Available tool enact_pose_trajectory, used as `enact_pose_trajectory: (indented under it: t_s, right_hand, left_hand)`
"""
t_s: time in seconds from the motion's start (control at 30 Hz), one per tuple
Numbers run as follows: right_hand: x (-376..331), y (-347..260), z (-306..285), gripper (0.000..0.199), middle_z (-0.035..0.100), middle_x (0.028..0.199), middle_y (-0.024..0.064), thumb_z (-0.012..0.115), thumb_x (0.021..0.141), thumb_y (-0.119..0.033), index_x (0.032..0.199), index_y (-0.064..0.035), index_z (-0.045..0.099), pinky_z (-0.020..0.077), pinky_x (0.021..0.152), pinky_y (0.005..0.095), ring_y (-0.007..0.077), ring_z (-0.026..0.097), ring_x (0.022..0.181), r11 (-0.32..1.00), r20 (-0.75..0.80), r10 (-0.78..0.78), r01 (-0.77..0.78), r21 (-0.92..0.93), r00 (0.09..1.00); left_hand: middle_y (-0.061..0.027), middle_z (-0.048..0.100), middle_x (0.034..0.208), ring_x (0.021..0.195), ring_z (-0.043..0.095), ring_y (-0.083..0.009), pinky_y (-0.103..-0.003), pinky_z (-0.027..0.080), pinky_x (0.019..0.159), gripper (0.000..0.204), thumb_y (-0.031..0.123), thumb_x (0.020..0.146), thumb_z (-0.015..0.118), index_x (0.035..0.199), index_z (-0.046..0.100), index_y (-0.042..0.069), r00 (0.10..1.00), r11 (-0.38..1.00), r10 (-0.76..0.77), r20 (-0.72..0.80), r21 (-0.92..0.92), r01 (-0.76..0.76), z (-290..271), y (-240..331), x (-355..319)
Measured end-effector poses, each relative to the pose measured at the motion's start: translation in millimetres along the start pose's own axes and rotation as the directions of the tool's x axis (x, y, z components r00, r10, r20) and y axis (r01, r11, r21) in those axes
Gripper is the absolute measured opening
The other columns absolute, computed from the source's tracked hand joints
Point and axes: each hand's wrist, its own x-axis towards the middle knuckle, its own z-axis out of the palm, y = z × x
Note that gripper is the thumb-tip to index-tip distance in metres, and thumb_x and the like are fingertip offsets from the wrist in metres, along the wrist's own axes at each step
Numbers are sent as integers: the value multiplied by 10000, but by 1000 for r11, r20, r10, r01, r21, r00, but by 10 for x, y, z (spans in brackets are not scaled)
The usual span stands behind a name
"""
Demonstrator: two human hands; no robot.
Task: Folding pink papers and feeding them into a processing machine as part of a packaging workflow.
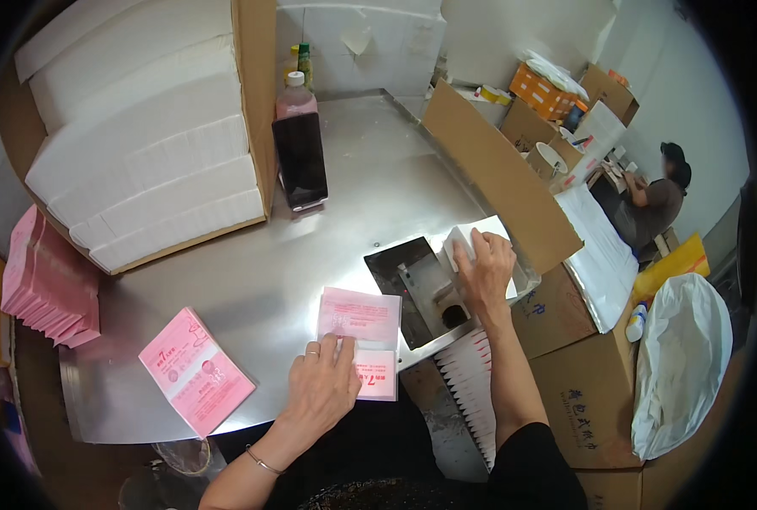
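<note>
My left hand (pixel 323 379) lies with its fingers stretched flat on a pink-and-white printed plastic sleeve (pixel 360 314) at the table's near edge. White shows in its lower half; whether that is a separate piece I cannot tell. My right hand (pixel 486 270) grips a white paper block (pixel 489 225), fingers over its top, thumb hidden. The block stands beside a metal fixture (pixel 429 293) set in a dark rectangular opening of the table. Left of my left hand is a stack of pink printed sleeves (pixel 196 371).
A large carton (pixel 255 110) packed with white paper blocks stands back left, beside bundled pink packets (pixel 47 280). A phone (pixel 301 161) leans on a bottle. Right are an open carton's flap (pixel 498 174), boxes (pixel 587 408) and a white plastic bag (pixel 683 365). Farther off, a person (pixel 659 204) sits working.
</note>
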Motion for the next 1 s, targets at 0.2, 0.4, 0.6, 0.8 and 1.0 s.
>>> enact_pose_trajectory:
  t_s: [0.2, 0.4, 0.6, 0.8, 1.0]
  right_hand:
    - [80, -19, -98, 237, 638, 997, 123, 664, 884, -157, 1073, -18, 698, 426, 842, 450, 309, 579, 990, 998, 111, 57, -61, 34, 992]
    - [83, 5, -170, 300, 666, 1049, 134, 615, 864, -58, 1153, -30, 689, 464, 831, 480, 349, 613, 1024, 995, 138, 56, -67, 74, 989]
    - [-406, -932, -422, 372, 640, 1156, 244, 529, 817, 44, 1170, 32, 646, 470, 966, 553, 439, 606, 1110, 793, -100, -372, 372, 482, 923]
    - [-702, -1527, -434, 337, 607, 1063, 213, 612, 841, -175, 1121, 10, 640, 301, 1054, 735, 389, 611, 1032, 771, 334, -555, 321, 550, 762]
    - [-382, -985, 184, 260, 661, 1122, 154, 550, 900, -123, 1138, -62, 636, 330, 1062, 673, 324, 622, 1107, 933, 593, -251, 28, 359, 765]
  left_hand:
    - [-192, 584, 1097, 842, 590, -304, -386, 501, 657, 417, 170, 816, 677, 1185, 613, -15, 999, 1000, 3, -34, -8, -4, 13, -22, -17]
    - [-188, 580, 1091, 854, 596, -307, -390, 487, 656, 406, 177, 810, 674, 1165, 622, -14, 998, 999, -40, -42, 23, 41, 2, 4, -24]
    - [-179, 556, 1032, 847, 577, -312, -401, 474, 668, 511, 228, 744, 735, 1191, 607, 17, 997, 991, -70, 33, -113, 73, 19, -101, -81]
    - [-181, 517, 1041, 950, 542, -355, -458, 440, 794, 782, 246, 736, 760, 1430, 461, 43, 997, 992, -60, -45, -114, 54, -99, -52, -32]
    - [-150, 535, 1003, 925, 537, -339, -460, 421, 789, 541, 78, 785, 695, 1308, 557, 57, 997, 991, -77, 18, -104, 79, -255, -160, -241]
